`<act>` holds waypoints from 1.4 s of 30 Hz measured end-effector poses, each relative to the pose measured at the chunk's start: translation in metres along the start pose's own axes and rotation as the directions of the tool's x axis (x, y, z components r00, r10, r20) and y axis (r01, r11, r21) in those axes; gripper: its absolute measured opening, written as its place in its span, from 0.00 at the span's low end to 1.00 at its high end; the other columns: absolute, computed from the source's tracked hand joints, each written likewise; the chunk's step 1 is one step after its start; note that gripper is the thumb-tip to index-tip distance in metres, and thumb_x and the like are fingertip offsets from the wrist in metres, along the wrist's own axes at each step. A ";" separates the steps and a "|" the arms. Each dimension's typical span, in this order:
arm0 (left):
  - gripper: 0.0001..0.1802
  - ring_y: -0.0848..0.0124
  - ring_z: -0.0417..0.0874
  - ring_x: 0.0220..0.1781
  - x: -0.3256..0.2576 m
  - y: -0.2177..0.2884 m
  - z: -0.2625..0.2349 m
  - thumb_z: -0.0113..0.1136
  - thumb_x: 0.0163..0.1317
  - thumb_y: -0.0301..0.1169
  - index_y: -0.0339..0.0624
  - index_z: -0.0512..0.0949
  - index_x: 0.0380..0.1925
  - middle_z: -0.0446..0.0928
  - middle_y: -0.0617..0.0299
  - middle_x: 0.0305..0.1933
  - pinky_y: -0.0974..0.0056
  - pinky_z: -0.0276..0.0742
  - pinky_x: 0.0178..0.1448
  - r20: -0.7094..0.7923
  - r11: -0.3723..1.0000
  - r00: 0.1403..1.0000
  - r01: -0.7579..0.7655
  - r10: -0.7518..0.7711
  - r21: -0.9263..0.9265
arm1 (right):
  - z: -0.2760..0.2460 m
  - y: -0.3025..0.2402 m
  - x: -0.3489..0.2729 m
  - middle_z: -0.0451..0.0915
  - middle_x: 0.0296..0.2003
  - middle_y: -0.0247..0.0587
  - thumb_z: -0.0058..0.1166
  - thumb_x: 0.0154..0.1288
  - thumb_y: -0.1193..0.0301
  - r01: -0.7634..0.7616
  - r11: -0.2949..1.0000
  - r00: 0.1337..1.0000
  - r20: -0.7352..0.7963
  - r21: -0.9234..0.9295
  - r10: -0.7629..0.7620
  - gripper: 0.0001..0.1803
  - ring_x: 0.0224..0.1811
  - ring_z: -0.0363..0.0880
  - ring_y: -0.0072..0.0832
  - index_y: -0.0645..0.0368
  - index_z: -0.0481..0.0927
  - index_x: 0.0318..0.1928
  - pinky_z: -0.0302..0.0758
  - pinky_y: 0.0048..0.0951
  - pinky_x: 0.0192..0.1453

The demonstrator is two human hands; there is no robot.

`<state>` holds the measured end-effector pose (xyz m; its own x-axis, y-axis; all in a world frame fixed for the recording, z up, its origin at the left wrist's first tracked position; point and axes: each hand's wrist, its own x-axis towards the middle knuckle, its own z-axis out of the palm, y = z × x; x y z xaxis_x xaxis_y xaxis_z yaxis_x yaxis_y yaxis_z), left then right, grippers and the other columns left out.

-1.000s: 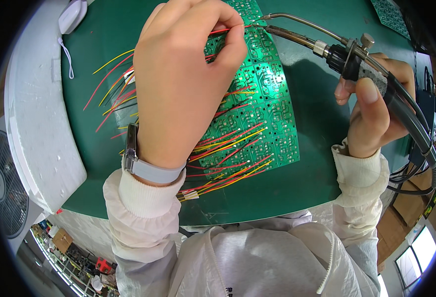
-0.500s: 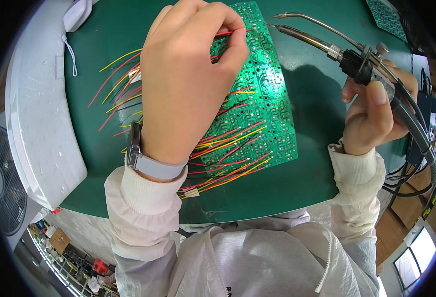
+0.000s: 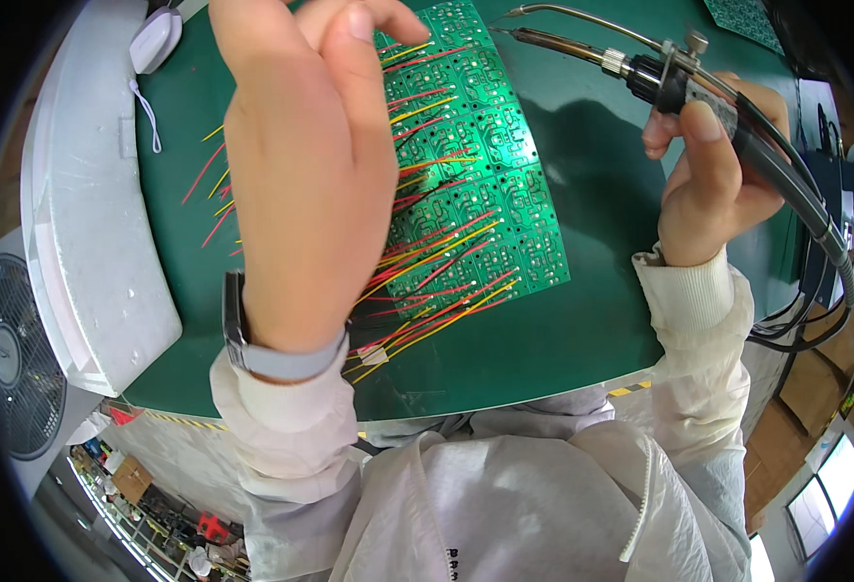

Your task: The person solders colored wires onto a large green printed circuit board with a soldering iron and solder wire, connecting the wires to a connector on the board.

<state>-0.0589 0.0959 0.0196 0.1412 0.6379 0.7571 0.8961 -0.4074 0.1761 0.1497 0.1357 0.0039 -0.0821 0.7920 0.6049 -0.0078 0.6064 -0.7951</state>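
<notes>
A green panel of circuit boards [image 3: 529, 209] lies on the mat, with several red and yellow wires [image 3: 446, 233] standing off it to the left. Over its left part is my left hand [image 3: 310, 165], a grey-banded watch [image 3: 286, 359] on the wrist. Its thumb and one finger show apart at the upper edge, with no wire seen between them; the other fingertips are cut off or hidden. In my right hand [image 3: 718, 184] is a soldering iron [image 3: 645, 76] with a curved metal feed tube [image 3: 592, 21] above it. The iron's tip points left, near the panel's upper right edge.
A green mat [image 3: 504, 359] covers the table. White foam [image 3: 107, 223] stands along the left, beside a white case with a strap [image 3: 155, 41]. Another circuit board panel [image 3: 745, 21] lies far right. Cables [image 3: 824, 262] hang at the right; a fan [image 3: 24, 354] stands lower left.
My left hand has let go of a red wire and moved left and up, its fingers parting. The soldering iron has shifted slightly left and up, as has the panel in the picture.
</notes>
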 end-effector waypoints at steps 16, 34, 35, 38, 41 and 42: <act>0.05 0.79 0.76 0.31 -0.013 0.039 0.005 0.60 0.52 0.21 0.35 0.78 0.30 0.77 0.65 0.28 0.76 0.70 0.37 0.312 0.716 0.794 0.606 -0.522 -0.346 | -0.022 -0.013 -0.023 0.73 0.19 0.39 0.61 0.51 0.72 -0.117 0.991 0.992 -0.036 0.065 0.119 0.16 0.17 0.70 0.19 0.67 0.68 0.32 0.67 0.17 0.20; 0.05 0.76 0.78 0.30 -0.018 0.034 0.009 0.60 0.51 0.21 0.36 0.77 0.30 0.78 0.64 0.29 0.74 0.73 0.37 0.262 0.918 0.914 0.361 -0.311 -0.168 | -0.022 -0.018 -0.024 0.71 0.19 0.44 0.53 0.54 0.69 -0.135 0.991 0.989 0.052 -0.001 0.135 0.14 0.17 0.70 0.26 0.67 0.67 0.35 0.67 0.23 0.19; 0.05 0.76 0.78 0.30 -0.019 0.032 0.010 0.60 0.50 0.20 0.37 0.77 0.29 0.78 0.63 0.29 0.74 0.73 0.37 0.213 0.959 0.953 0.247 -0.214 -0.142 | -0.022 -0.017 -0.024 0.71 0.19 0.44 0.53 0.54 0.69 -0.137 0.991 0.989 0.051 -0.002 0.137 0.14 0.17 0.70 0.26 0.67 0.67 0.35 0.67 0.23 0.19; 0.05 0.76 0.78 0.29 -0.020 0.029 0.009 0.61 0.49 0.20 0.37 0.77 0.28 0.78 0.64 0.29 0.74 0.73 0.36 0.160 0.988 0.982 0.114 -0.097 -0.102 | -0.022 -0.016 -0.023 0.71 0.19 0.44 0.53 0.55 0.69 -0.127 0.992 0.990 0.060 0.003 0.126 0.14 0.17 0.70 0.26 0.67 0.67 0.36 0.67 0.23 0.19; 0.06 0.76 0.78 0.29 -0.019 0.034 0.011 0.61 0.49 0.19 0.37 0.77 0.29 0.78 0.64 0.29 0.74 0.73 0.36 0.186 0.974 0.969 0.187 -0.162 -0.126 | -0.023 -0.015 -0.025 0.71 0.20 0.44 0.53 0.54 0.69 -0.134 0.991 0.989 0.060 -0.006 0.134 0.15 0.17 0.70 0.26 0.67 0.67 0.36 0.67 0.23 0.19; 0.06 0.77 0.78 0.29 -0.017 0.035 0.008 0.61 0.49 0.19 0.37 0.77 0.29 0.78 0.64 0.28 0.74 0.73 0.36 0.219 0.951 0.945 0.276 -0.241 -0.141 | -0.022 -0.016 -0.024 0.71 0.20 0.44 0.53 0.54 0.69 -0.134 0.991 0.990 0.054 0.007 0.133 0.15 0.17 0.70 0.26 0.67 0.67 0.36 0.67 0.23 0.19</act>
<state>-0.0264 0.0757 0.0078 0.0095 0.8448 0.5351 0.8317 -0.3037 0.4647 0.1736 0.1085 0.0027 -0.1361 0.8608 0.4904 -0.0042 0.4945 -0.8692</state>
